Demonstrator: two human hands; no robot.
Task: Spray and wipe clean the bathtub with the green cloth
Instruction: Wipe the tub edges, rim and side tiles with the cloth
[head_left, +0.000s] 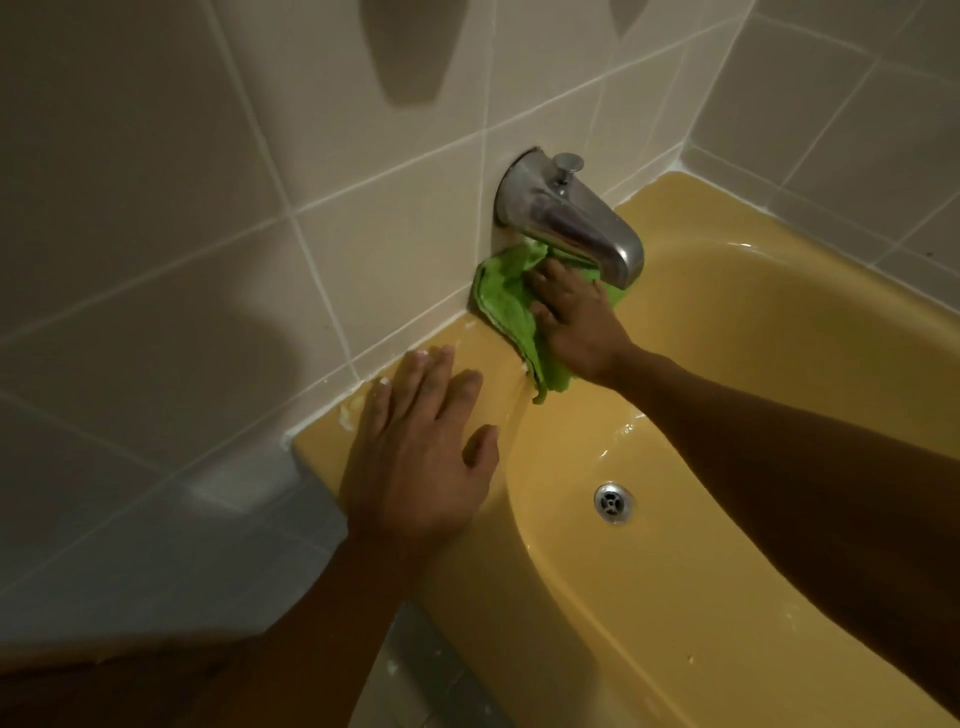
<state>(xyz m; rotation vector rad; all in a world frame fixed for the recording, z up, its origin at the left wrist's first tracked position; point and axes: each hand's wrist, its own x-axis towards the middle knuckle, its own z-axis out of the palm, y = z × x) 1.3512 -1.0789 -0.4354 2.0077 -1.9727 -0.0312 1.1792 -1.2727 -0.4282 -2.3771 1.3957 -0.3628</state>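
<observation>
The yellow bathtub (737, 332) fills the right half of the head view. A green cloth (506, 296) is pressed against the tub's end wall, just under the metal spout (571, 223). My right hand (576, 322) lies flat on the cloth, fingers pointing up toward the spout. Resting flat on the tub's near rim, my left hand (421, 452) has its fingers spread and holds nothing. No spray bottle is in view.
Beige wall tiles (208, 208) rise behind the rim and meet at a corner at the top right. A round metal drain (614, 501) sits in the tub floor. Grey floor tiles (156, 561) lie at the lower left.
</observation>
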